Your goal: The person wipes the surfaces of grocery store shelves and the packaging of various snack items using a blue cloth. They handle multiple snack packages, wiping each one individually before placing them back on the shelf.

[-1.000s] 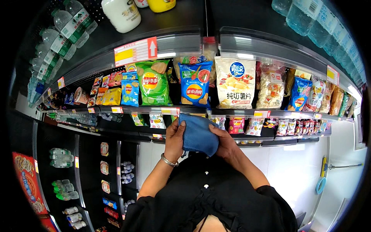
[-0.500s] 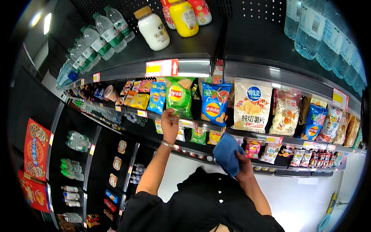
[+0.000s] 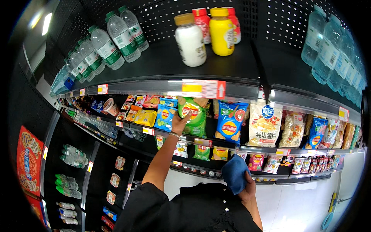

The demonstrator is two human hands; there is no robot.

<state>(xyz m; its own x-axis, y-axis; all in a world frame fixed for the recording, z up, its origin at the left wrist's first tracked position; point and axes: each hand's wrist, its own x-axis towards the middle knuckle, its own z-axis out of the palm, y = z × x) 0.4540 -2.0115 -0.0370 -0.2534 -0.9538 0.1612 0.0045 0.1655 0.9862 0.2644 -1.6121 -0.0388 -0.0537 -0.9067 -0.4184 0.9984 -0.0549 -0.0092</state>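
Note:
My left hand (image 3: pixel 181 123) reaches to the middle shelf. Its fingers curl round the left side of a green bag of potato chips (image 3: pixel 197 121), which stands upright there. In my right hand (image 3: pixel 246 189) is a folded blue cloth (image 3: pixel 234 173), held in front of my body below the shelf edge. Small blue chip bags (image 3: pixel 164 117) stand just left of the green one. To its right are a larger blue chip bag (image 3: pixel 230 121) and a cream chip bag (image 3: pixel 264 123).
Above, a shelf edge with a price label (image 3: pixel 203 89) overhangs the snacks. On that shelf stand a white bottle (image 3: pixel 190 42), a yellow bottle (image 3: pixel 222 33) and water bottles (image 3: pixel 118 40). A lower shelf holds small snack bags (image 3: pixel 201 152). More shelving (image 3: pixel 87 170) runs down the left.
My left hand has moved from the green bag's bottom edge up to its left side. The cloth in my right hand has turned more upright. The view has shifted, showing more upper shelf.

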